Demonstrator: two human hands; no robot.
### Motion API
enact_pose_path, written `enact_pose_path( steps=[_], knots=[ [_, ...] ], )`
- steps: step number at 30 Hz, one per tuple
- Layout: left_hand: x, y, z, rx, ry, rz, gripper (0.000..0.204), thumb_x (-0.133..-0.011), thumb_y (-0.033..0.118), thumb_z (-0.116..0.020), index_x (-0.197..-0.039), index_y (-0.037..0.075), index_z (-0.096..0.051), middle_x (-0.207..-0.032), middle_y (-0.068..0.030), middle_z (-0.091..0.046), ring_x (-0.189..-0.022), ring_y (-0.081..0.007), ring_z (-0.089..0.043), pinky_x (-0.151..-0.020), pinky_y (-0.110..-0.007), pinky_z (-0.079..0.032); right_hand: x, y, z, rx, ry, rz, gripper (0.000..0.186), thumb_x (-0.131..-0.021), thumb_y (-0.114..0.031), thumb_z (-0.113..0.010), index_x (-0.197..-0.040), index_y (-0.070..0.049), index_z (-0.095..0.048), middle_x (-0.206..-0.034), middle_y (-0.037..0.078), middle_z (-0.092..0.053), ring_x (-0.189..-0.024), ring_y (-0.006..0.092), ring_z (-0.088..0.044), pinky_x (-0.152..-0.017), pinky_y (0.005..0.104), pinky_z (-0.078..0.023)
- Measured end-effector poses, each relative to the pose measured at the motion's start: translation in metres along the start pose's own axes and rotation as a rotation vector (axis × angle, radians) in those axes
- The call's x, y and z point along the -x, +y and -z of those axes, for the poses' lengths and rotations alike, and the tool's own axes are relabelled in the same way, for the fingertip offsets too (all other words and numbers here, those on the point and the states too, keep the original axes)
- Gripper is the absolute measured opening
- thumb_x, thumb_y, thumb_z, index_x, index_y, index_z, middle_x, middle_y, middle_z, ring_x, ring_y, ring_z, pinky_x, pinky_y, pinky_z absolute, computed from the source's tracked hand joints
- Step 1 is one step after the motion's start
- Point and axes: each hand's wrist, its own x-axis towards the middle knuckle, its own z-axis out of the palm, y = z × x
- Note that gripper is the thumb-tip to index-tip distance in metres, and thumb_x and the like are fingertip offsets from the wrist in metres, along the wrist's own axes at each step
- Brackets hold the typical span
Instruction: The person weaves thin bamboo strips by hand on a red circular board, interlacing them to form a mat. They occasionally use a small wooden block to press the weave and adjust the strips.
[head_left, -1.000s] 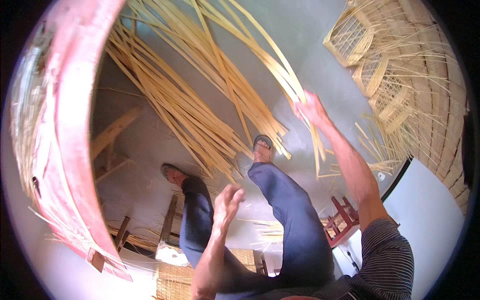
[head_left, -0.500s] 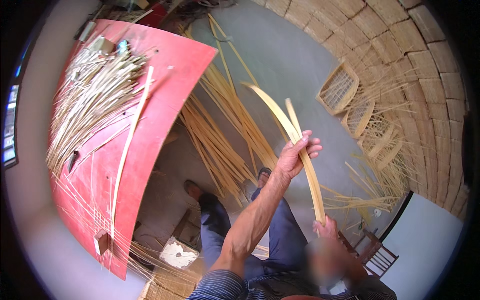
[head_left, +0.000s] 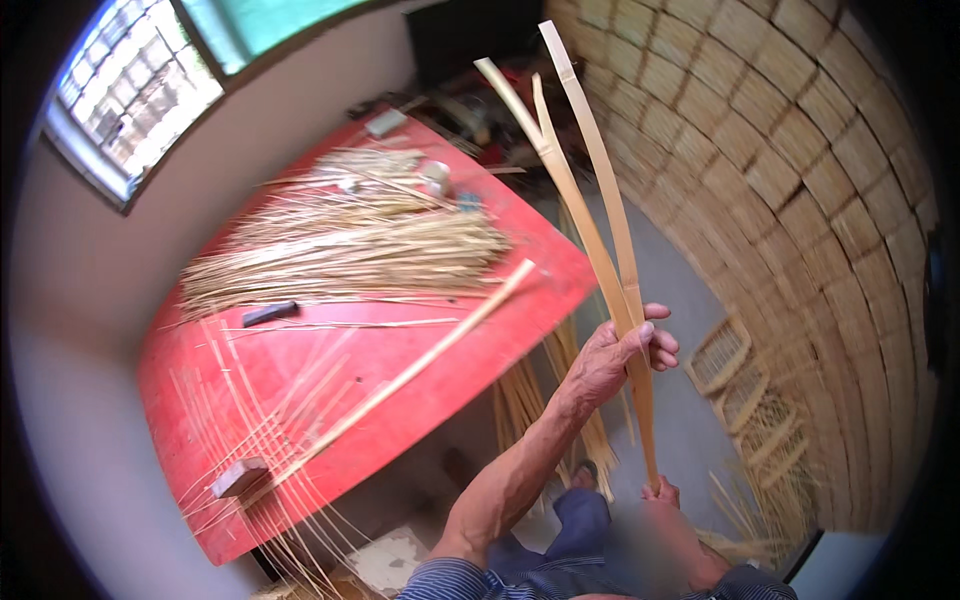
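Observation:
Long pale bamboo strips (head_left: 588, 222) rise from my hands, spreading into separate tips above; one of them is forked near its end. My left hand (head_left: 622, 352) is closed around them partway down, thumb pressed on the strips and the other fingers curled behind. Lower, close to my body, my right hand (head_left: 663, 490) grips the bottom end, its wrist partly blurred. To the left is a red table (head_left: 480, 350) bearing a heap of thin bamboo splints (head_left: 350, 250), a long loose strip (head_left: 420, 365) and a dark-handled tool (head_left: 270, 313).
On the table's near corner a wooden block (head_left: 240, 477) rests on a crossed lattice of thin splints (head_left: 270, 430). More strips (head_left: 525, 400) lie on the floor beside the table. Stacked woven panels (head_left: 780, 180) line the right wall, with open woven frames (head_left: 722, 355) below.
My view has swung up and left, bringing in the window and more of the table. The strips now stand more upright with their tips fanned apart; both hands still hold them.

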Motion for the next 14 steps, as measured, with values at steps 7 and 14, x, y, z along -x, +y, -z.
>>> enact_pose_path(
  steps=[7, 14],
  knots=[
    [0.072, 0.166, 0.125, -0.065, 0.16, -0.28, 0.045, -0.103, 0.028, -0.056, -0.136, 0.001, -0.043, -0.108, -0.0169, -0.068, -0.099, -0.0269, -0.069, -0.087, -0.04, -0.055, -0.025, -0.171, -0.096, 0.051, -0.002, 0.256, 0.015, -0.091, -0.011, -0.063, -0.096, 0.003, -0.059, -0.071, 0.015, -0.068, -0.064, 0.0243, -0.07, -0.061, 0.0386, -0.055],
    [0.211, 0.118, 0.315, -0.312, 0.814, -0.005, 0.066, -0.087, 0.049, -0.072, -0.134, 0.006, -0.051, -0.126, -0.016, -0.06, -0.114, -0.028, -0.06, -0.087, -0.05, -0.055, -0.096, -0.289, -0.227, 0.119, -0.366, 0.299, 0.014, -0.091, -0.011, -0.064, -0.097, 0.0, -0.062, -0.074, 0.012, -0.07, -0.061, 0.023, -0.069, -0.058, 0.0345, -0.057]
  ],
)
